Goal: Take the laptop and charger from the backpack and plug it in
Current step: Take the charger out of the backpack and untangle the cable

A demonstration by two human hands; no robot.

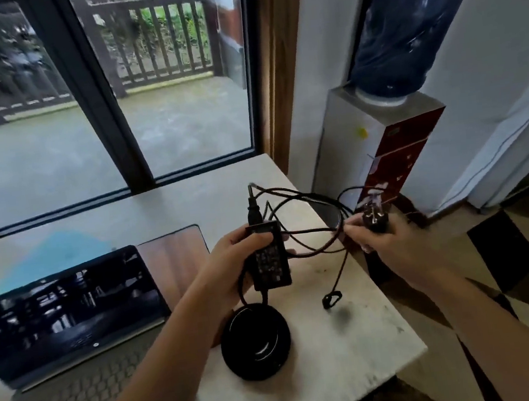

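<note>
The laptop (67, 308) sits open on the table (353, 328), rigid but fragile at the lid. The left hand (230, 263) wraps the charger brick (270, 259), dense and hard; its cable (305, 225) hangs limp in tangled loops. The right hand (390, 242) pinches the wall plug (375, 217), likely the best hold for plugging in.

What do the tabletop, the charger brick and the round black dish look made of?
Tabletop: likely marble or stone, pale with grey veining, dull polish.
Charger brick: seemingly matte black plastic, printed label on its face.
Round black dish: glossy, with bright curved highlights; glass or glazed ceramic, can't tell which.
</note>
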